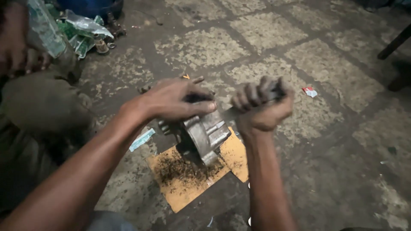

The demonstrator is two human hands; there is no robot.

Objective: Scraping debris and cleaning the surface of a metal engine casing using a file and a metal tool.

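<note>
Hands working a grimy metal casting over cardboard on a paved floor.

Nearest lies the cardboard sheet (188, 182), scattered with dark debris; the metal housing (207, 132) stands tilted on it. Left hand (175, 100) clamps down over the housing's top, fingers wrapped. Right hand (261, 107) is fisted tight around a tool (229, 113) whose tip meets the housing; its type is too blurred to tell. Judged from this, a slip of the tool could strike the holding fingers, since they sit just beside the contact point. Farther off, plastic bags (81, 30) lie on the stone floor (334, 77).
</note>
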